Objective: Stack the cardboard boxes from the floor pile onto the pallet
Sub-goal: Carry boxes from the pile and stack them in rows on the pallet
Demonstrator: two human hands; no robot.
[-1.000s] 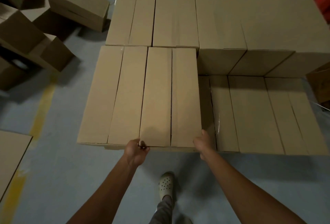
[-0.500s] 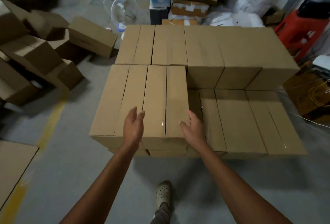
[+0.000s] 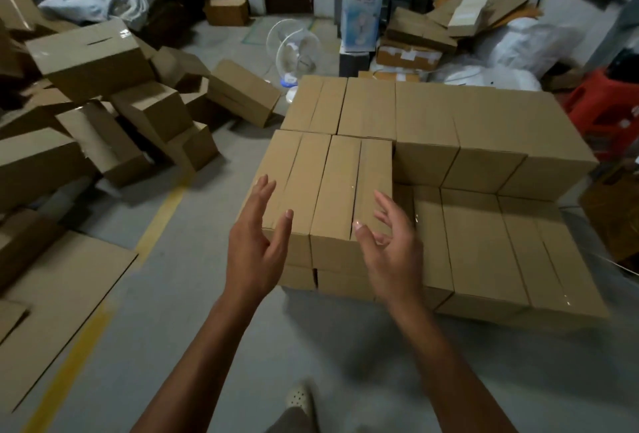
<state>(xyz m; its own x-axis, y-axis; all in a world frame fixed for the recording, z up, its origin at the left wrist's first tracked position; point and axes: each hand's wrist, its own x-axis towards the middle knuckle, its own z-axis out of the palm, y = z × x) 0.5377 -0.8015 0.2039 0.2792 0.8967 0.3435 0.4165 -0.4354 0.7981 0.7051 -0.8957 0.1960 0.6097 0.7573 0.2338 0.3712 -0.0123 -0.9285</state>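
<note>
A: Two hands, both empty. The left hand (image 3: 256, 246) and right hand (image 3: 390, 253) are hovering just off the near end of the stack, fingers spread. Each grip is slack and holding nothing.

B: Where are the boxes sitting?

A: Many are lying squared up on the stack; the pallet under it is not showing. The near-left boxes (image 3: 328, 183) are standing a layer above the low near-right row (image 3: 501, 246). The back-right row (image 3: 484, 128) is standing above that low row too. The floor pile (image 3: 103, 104) is lying well apart to the left, tumbled, with boxes leaning on one another.

B: What are you worrying about?

A: Mostly the pile, by my reckoning. Pulling a lower box out is risking a slide of the leaning ones, perhaps toward the fan (image 3: 297, 49) near its far end. The flat cardboard sheet (image 3: 52, 294) is lying on the floor near that pile, so stepping on it could mean a slip. Filling the low row carelessly could also be leaving a box overhanging the near edge and tipping.
</note>
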